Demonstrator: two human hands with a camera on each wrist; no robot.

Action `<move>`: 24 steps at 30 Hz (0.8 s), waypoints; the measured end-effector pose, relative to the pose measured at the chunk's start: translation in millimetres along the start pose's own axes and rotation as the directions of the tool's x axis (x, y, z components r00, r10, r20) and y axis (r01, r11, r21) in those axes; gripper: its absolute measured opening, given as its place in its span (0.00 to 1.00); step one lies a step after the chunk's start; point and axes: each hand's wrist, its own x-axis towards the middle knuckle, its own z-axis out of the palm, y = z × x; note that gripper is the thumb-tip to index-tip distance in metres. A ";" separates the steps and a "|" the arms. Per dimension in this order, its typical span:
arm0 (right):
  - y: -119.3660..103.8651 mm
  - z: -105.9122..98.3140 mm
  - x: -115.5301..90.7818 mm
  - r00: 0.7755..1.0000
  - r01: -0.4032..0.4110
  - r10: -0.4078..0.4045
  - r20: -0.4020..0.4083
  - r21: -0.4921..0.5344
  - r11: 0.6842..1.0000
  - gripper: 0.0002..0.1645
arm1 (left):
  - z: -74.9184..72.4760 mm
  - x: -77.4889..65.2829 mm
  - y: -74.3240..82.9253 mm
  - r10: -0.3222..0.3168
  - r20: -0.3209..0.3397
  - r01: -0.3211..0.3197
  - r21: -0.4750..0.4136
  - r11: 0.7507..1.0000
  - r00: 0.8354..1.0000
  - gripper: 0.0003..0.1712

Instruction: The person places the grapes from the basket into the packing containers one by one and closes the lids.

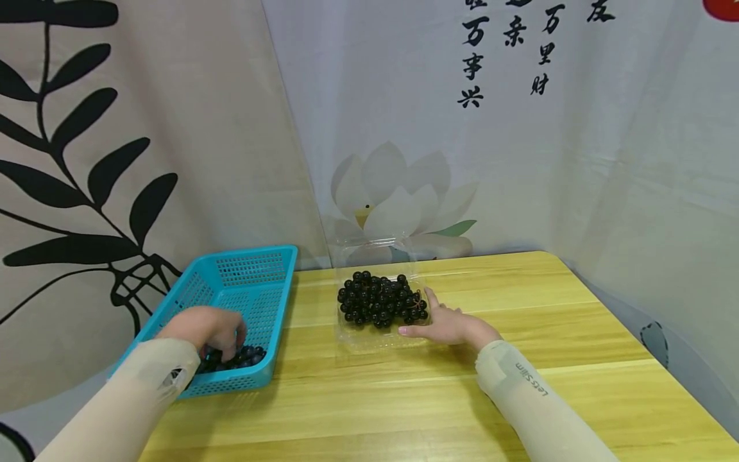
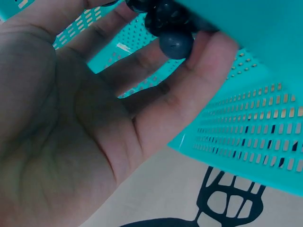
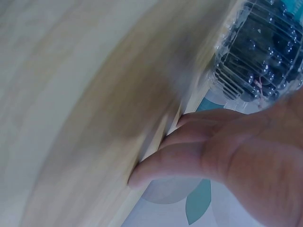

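Inside the blue basket, my left hand point(image 1: 210, 327) reaches down with its fingers curled around dark grapes point(image 1: 251, 355). In the left wrist view the fingers point(image 2: 203, 71) bend behind the grapes point(image 2: 176, 43), and the basket wall hides part of the bunch. A clear plastic box point(image 1: 369, 340) with its lid raised holds a pile of dark round grapes point(image 1: 378, 298). My right hand point(image 1: 447, 323) is at the right side of this box, thumb near the front corner. In the right wrist view, its fingers point(image 3: 165, 163) are extended along the wooden table beside the box point(image 3: 227, 80).
The blue basket point(image 1: 288, 289) has perforated walls and stands at the table's left edge. The wooden table point(image 1: 404, 410) reaches back to a printed curtain point(image 1: 577, 160) with leaves, a lotus and black characters.
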 end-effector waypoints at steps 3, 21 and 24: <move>-0.1 0.0 -0.1 1.000 -0.005 0.005 0.001 0.001 1.000 0.82 | 0.6 0.9 0.5 -0.018 0.009 0.018 -0.004 1.000 1.000 0.13; 1.5 0.6 1.7 1.000 -0.001 0.001 -0.003 0.005 1.000 0.82 | 7.0 2.0 -9.6 0.025 0.029 -0.023 -0.053 0.998 0.999 0.16; 1.9 0.2 1.5 1.000 -0.002 0.002 -0.002 0.006 1.000 0.81 | 5.4 -1.1 -11.9 0.032 0.034 -0.029 -0.083 0.996 0.999 0.15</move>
